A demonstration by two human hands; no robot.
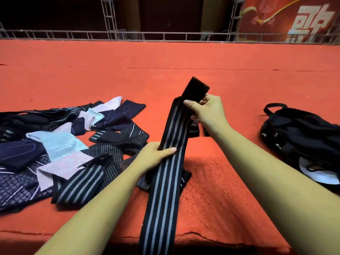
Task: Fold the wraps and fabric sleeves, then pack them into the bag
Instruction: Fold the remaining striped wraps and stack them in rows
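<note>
A long black wrap with grey stripes [165, 181] stretches from the near edge of the red surface up to its plain black end. My right hand [207, 109] pinches the wrap near that black end, which sticks up above my fingers. My left hand [156, 153] grips the wrap lower down, thumb across the stripes. A pile of wraps and fabric sleeves [60, 144] in black, navy, pink and pale blue lies to the left. The black bag [301, 137] lies on the right, apart from both hands.
Everything rests on a red carpeted surface [220, 181] whose near edge runs along the bottom. A small dark folded piece [195, 128] lies just behind my right wrist. A metal truss rail [165, 36] and a red banner [294, 19] stand far behind.
</note>
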